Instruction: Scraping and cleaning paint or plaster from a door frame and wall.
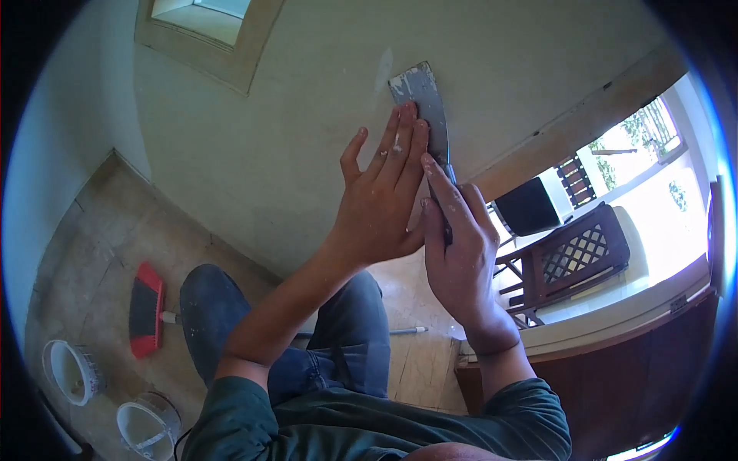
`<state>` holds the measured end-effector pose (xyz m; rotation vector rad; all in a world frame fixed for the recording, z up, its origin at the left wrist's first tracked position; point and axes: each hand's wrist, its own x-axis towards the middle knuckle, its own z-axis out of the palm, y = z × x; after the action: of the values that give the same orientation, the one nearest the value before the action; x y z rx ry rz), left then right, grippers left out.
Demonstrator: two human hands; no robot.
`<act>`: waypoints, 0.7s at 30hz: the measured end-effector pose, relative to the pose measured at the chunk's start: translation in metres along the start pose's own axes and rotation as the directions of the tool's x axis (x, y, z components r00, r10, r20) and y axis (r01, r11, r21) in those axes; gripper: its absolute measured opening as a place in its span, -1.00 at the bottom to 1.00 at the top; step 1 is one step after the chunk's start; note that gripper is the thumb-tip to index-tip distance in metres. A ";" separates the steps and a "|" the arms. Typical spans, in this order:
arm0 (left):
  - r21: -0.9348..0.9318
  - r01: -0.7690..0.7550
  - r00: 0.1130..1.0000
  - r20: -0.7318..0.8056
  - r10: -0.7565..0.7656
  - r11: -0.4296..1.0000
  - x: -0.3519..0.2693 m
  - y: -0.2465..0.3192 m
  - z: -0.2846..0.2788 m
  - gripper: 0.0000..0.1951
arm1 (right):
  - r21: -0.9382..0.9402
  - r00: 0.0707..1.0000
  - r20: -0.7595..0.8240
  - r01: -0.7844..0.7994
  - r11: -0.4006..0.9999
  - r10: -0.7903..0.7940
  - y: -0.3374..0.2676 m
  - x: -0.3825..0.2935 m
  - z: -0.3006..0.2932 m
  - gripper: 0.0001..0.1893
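Observation:
My right hand (464, 248) grips the handle of a wide metal putty knife (432, 112), its index finger stretched along the tool towards the blade. White filler residue crusts the blade's far edge. Against the blade my left hand (380, 196) lies flat, three fingers side by side near its middle and the little finger spread away. Both hands carry white smears. The blade is up against a pale painted wall (259, 173), though I cannot tell whether its edge touches. Just left of the blade, a lighter streak (383, 69) marks the wall.
A red broom (147, 311) lies on the tiled floor, its pole passing behind my legs. Two white plastic buckets (72, 371) (149, 426) stand at lower left. A window frame (196, 34) is upper left. Right are a doorway, a brown door (611, 369) and a wooden chair (571, 253).

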<state>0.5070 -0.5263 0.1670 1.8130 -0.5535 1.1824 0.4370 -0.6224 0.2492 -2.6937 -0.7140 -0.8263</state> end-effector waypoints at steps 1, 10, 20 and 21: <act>0.016 -0.011 1.000 -0.002 0.011 1.000 0.003 -0.003 0.000 -0.25 | 0.000 1.000 -0.001 0.000 1.000 0.000 0.001 0.001 0.001 -0.55; 0.023 -0.037 0.998 -0.049 0.038 0.999 0.007 -0.008 0.002 -0.21 | 0.019 0.999 -0.030 0.040 0.999 -0.040 0.000 0.005 0.001 -0.55; 0.075 -0.085 0.995 -0.053 0.089 0.994 0.006 -0.009 -0.002 -0.17 | 0.136 0.997 -0.058 0.060 0.989 -0.053 0.007 0.005 0.005 -0.55; 0.084 -0.067 0.996 -0.049 0.071 0.994 0.004 -0.011 0.000 -0.17 | 0.134 0.996 -0.054 0.073 0.988 -0.066 0.009 0.008 0.011 -0.55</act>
<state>0.5167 -0.5203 0.1662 1.8396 -0.5489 1.3125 0.4520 -0.6230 0.2439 -2.5318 -0.8255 -0.8264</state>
